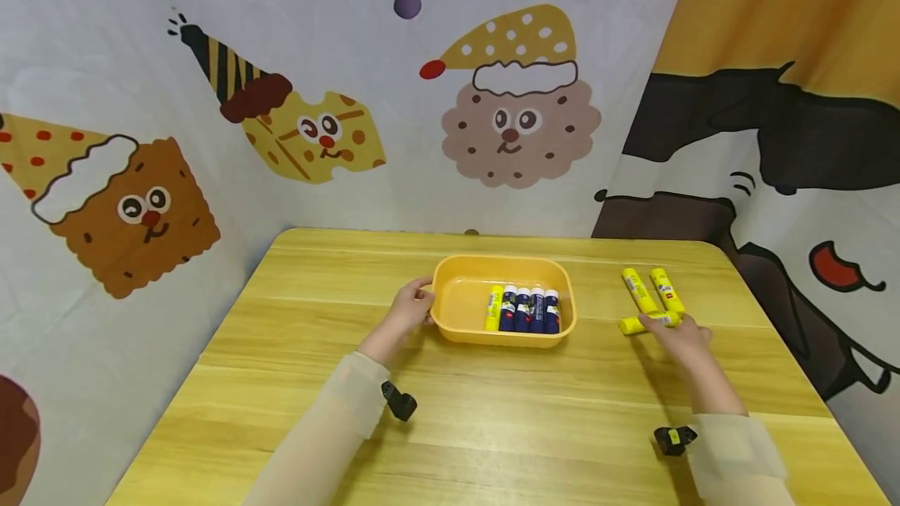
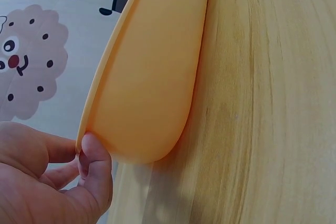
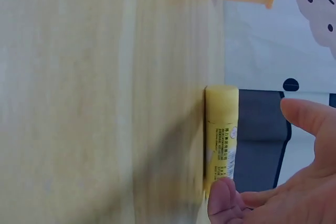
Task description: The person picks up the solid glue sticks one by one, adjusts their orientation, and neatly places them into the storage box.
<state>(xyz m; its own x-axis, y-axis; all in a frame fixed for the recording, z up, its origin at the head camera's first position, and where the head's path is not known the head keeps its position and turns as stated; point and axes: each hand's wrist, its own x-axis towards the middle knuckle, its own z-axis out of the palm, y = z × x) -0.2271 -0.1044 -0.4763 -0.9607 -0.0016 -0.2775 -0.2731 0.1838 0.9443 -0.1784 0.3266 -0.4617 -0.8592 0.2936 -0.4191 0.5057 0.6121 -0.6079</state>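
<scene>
The left hand [image 1: 410, 308] is pinching the tray [image 1: 502, 340] by its rim, likely steadying it; the right hand [image 1: 682, 340], spread, is straddling a yellow stick [image 3: 221, 135].

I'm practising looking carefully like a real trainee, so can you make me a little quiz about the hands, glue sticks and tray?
1. Count: how many dark blue glue sticks are in the orange tray?
2. True or false: the left hand is holding the orange tray.
3. Choose: what colour is the glue stick nearest the right hand? (a) dark blue (b) yellow (c) red

Key: 1. Four. 2. True. 3. (b) yellow.
</scene>
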